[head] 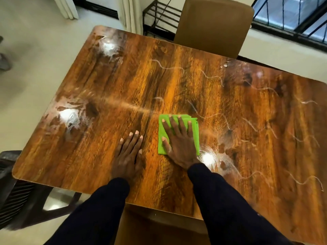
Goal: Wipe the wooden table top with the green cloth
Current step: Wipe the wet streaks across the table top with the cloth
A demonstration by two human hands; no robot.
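Note:
The glossy wooden table top point(109, 82) fills most of the view. A folded green cloth point(194, 129) lies flat near the table's middle. My right hand point(178, 140) presses down on the cloth with fingers spread, covering most of it. My left hand point(128, 152) rests flat on the bare wood just left of the cloth, fingers together, holding nothing. Thin white squiggly streaks point(210, 76) run across the right half of the table, and whitish smears point(69, 115) sit at the left.
A brown chair back point(212, 25) stands at the far edge of the table. A dark metal rack point(157, 16) is behind it. A dark chair point(16, 197) sits at the near left corner. Window bars point(300, 18) are at the top right.

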